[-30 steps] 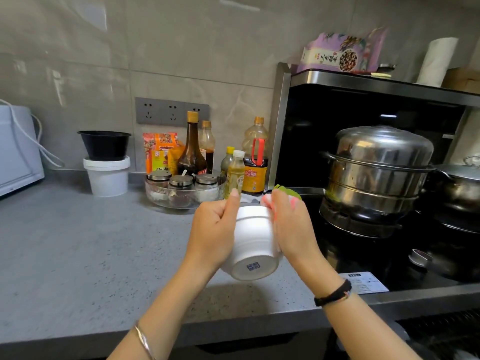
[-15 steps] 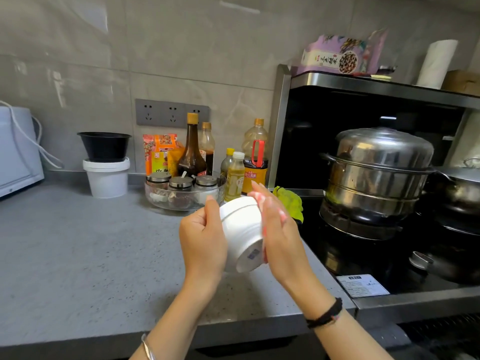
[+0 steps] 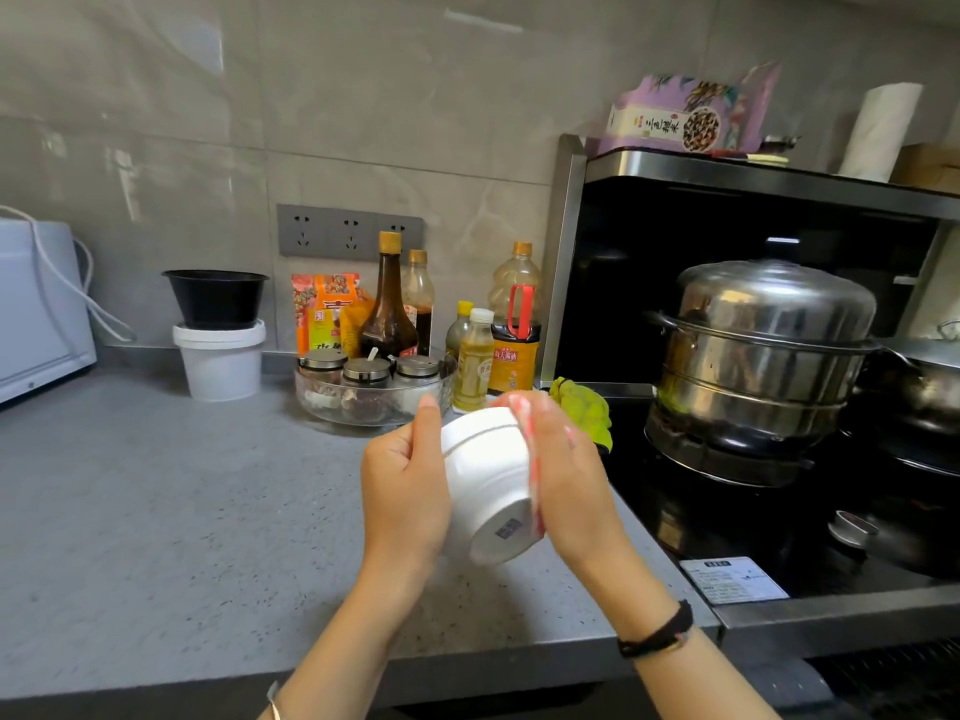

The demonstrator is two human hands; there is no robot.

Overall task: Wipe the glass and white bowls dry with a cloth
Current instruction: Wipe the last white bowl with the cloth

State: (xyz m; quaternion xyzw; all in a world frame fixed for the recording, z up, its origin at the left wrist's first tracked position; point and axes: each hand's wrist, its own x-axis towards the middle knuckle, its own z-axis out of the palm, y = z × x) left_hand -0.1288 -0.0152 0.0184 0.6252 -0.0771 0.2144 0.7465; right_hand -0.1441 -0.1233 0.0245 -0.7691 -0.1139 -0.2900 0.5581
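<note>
head view: left hand [image 3: 405, 491] clasps white bowl [image 3: 483, 475], thumb up along rim; bowl tilted, base toward camera, held above grey counter [image 3: 156, 511] beside stove [image 3: 737, 522]; right hand [image 3: 566, 475] flat, fingers straight, pressing pink-green cloth [image 3: 584, 410] against bowl's side

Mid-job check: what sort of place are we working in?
Most likely a home kitchen: a steel steamer pot sits on a black stove, and sauce and oil bottles stand at the back of the grey counter, below wall sockets.

glossy white bowl [image 3: 485, 475], matt speckled counter [image 3: 156, 511], shiny metal steamer [image 3: 769, 345].
</note>
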